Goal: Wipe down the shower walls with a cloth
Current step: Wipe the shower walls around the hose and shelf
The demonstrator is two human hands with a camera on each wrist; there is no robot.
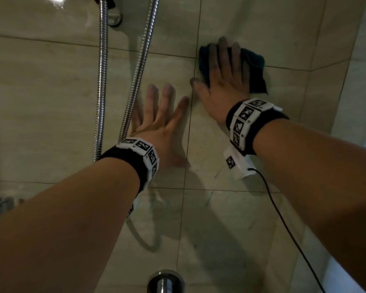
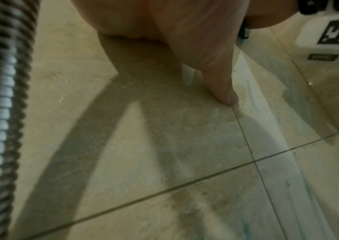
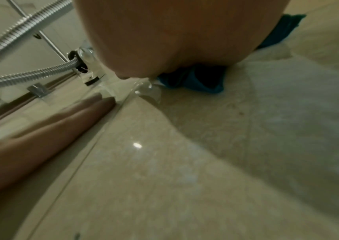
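At the bottom of the frame a chrome fitting point(image 1: 165, 281) juts from the tiled shower wall point(image 1: 51, 92), and just above it the left hand point(image 1: 159, 121) lies flat on the tile with its fingers spread, holding nothing. Beside it on the left hang two ribbed metal hoses point(image 1: 103, 81). Farther up, right of centre, the right hand point(image 1: 222, 81) presses a dark teal cloth point(image 1: 256, 66) flat against the wall, fingers straight and splayed over it.

Beige tiled wall point(image 1: 230, 218): my left hand point(image 1: 156, 125) flat on it, right hand point(image 1: 222, 81) pressing the dark cloth point(image 1: 256, 68) just right of it.
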